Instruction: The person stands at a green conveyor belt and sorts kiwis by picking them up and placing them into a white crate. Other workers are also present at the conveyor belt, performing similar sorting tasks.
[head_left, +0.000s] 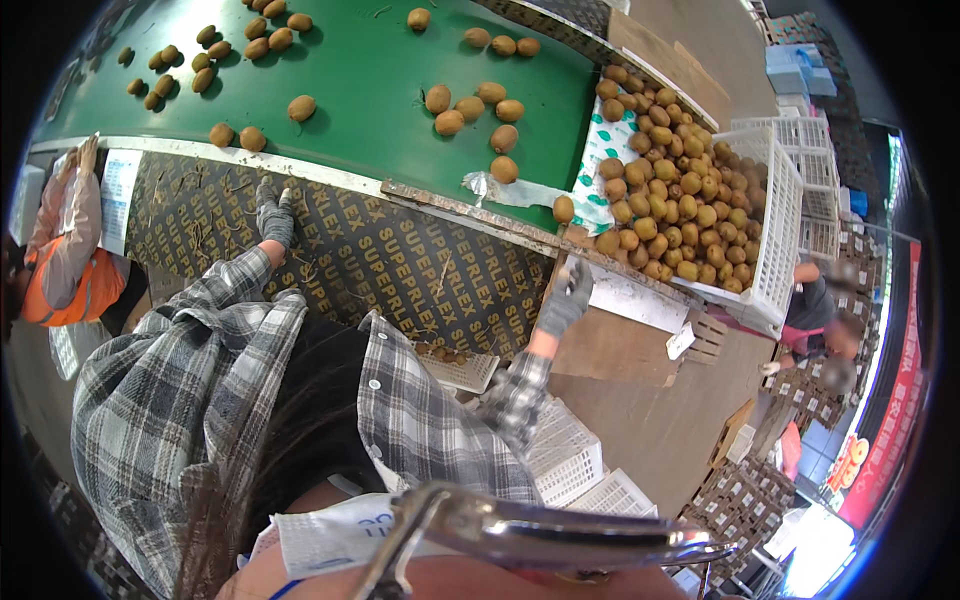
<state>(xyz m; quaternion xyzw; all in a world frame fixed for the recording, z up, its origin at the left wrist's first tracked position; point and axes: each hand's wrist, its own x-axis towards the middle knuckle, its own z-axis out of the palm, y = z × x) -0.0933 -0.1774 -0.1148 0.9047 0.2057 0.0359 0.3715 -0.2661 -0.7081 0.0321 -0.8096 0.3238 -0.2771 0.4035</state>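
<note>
My left hand (274, 213), in a grey knitted glove, rests near the white edge of the green conveyor belt (375, 97), over a dark printed board (360, 255). No fruit shows in it. Gloved in grey too, my right hand (568, 300) is at the board's right end, below the belt corner; its fingers are bent and whether they hold anything is unclear. Kiwifruit lie scattered on the belt, with one kiwifruit (563, 209) at its right end, close above my right hand. A large heap of kiwifruit (682, 195) fills the area beside a tipped white plastic crate (769, 217).
White plastic crates (562, 450) stand low at my right side, and more stacked crates (821, 172) are beyond the heap. A person in an orange vest (71, 285) is at the far left. Another person (814, 315) is behind the tipped crate. A wooden ledge (465, 212) borders the belt.
</note>
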